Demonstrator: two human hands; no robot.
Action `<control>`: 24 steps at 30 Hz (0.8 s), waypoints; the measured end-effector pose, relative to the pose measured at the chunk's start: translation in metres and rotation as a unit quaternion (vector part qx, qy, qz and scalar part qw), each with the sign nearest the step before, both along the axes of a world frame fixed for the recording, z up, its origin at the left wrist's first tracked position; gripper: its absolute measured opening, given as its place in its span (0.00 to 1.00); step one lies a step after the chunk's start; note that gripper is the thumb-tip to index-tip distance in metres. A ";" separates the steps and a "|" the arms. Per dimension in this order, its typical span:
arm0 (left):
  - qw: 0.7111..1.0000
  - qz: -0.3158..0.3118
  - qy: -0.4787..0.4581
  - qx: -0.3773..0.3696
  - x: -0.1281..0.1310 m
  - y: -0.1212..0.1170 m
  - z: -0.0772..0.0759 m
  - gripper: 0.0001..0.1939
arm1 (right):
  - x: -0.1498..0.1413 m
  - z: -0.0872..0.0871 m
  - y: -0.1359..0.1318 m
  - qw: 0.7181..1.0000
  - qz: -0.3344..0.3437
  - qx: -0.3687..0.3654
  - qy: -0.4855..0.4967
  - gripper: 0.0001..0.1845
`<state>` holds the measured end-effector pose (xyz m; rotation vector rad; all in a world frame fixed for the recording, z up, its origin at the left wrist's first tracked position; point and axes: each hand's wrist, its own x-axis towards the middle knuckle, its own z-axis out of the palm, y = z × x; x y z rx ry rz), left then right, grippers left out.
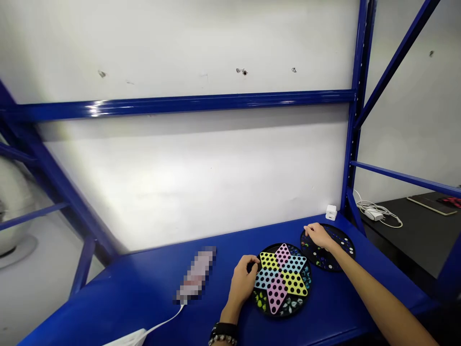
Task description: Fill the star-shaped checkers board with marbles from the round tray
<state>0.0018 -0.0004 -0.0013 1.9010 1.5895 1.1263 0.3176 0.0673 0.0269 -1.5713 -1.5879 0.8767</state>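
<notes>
A round Chinese checkers board (pixel 277 287) with a pink, yellow and blue star lies on the blue table; marbles sit in compartments around the star. My left hand (pixel 243 279) curls at the board's left edge, its fingertips closed on the rim. Behind and to the right lies a round black tray (pixel 336 264) with scattered marbles. Over the far left part of this tray is my right hand (pixel 320 236), fingers pressed together. Whether a marble is between them is hidden.
Left of the board lies a blurred-out phone-like object (pixel 197 275) with a white cable (pixel 165 323). A white charger (pixel 331 212) stands at the back right. Blue metal frame bars (pixel 187 104) surround the table, and a white wall (pixel 180 182) closes the back.
</notes>
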 end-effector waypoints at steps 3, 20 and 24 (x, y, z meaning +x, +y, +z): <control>1.000 -0.003 -0.005 -0.001 -0.001 0.001 -0.002 0.10 | -0.008 0.001 -0.012 0.965 0.047 0.048 -0.253 0.18; 1.000 0.002 -0.001 -0.005 0.000 0.000 0.000 0.09 | -0.029 0.018 -0.023 0.910 0.074 0.045 -0.406 0.16; 1.000 0.003 -0.007 0.001 0.001 0.000 0.001 0.09 | -0.062 0.029 -0.021 0.938 0.109 0.086 -0.317 0.19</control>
